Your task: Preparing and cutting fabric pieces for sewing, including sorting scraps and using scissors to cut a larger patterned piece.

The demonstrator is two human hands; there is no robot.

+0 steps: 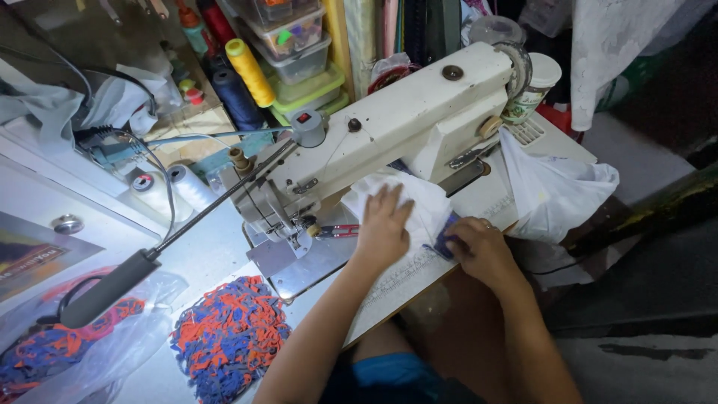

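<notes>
Cloth [419, 196] on table [217, 254] under sewing machine [389, 127]; scrap pile [230, 335] left; thread cones [243, 82] behind.

- Left hand [384, 230] lies flat on white cloth [419, 198] beside the sewing machine [389, 131].
- Right hand [479, 247] pinches a blue piece [444, 241] on the bench [202, 258].

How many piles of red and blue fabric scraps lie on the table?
2. One loose red and blue scrap pile lies left of the left forearm; another scrap pile sits inside the clear plastic bag at the far left, partly cut off.

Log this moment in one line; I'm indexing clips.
left hand: flat on white cloth | right hand: pinching blue piece | sewing machine: behind
</notes>
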